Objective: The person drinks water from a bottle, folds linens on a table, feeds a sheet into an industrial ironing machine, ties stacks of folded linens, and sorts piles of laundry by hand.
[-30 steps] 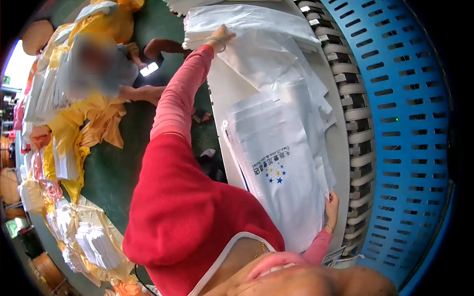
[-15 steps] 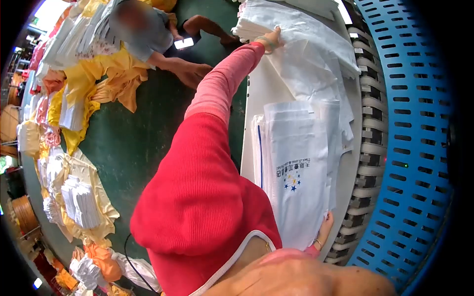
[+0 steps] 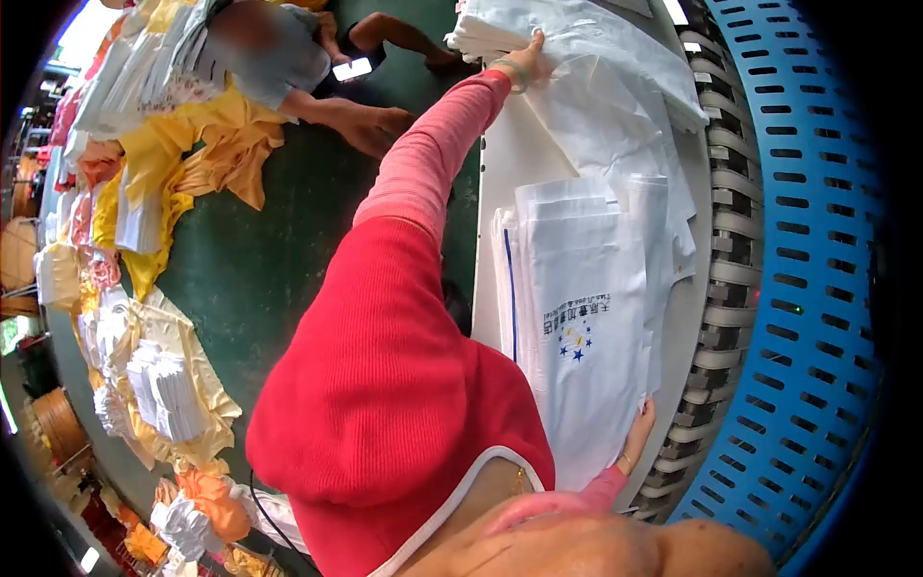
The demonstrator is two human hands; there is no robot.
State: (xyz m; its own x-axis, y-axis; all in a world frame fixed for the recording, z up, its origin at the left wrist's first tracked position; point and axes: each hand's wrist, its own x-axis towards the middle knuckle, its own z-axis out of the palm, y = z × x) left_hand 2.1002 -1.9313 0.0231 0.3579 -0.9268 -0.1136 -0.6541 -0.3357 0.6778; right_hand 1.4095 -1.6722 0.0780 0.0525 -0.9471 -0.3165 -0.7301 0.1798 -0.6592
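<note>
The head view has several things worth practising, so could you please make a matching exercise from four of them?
Column one
1. Left hand
2. Folded cloth
3. Phone
4. Slotted panel

Column two
A. Blue, along the right side of the view
B. At the fabric stack near the top of the view
C. With a lit screen
D. White, printed with stars

Right pairs: 1-B, 2-D, 3-C, 4-A

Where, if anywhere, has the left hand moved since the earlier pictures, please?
No; judged against the white stack, the left hand hasn't visibly moved; the view has shifted.
</note>
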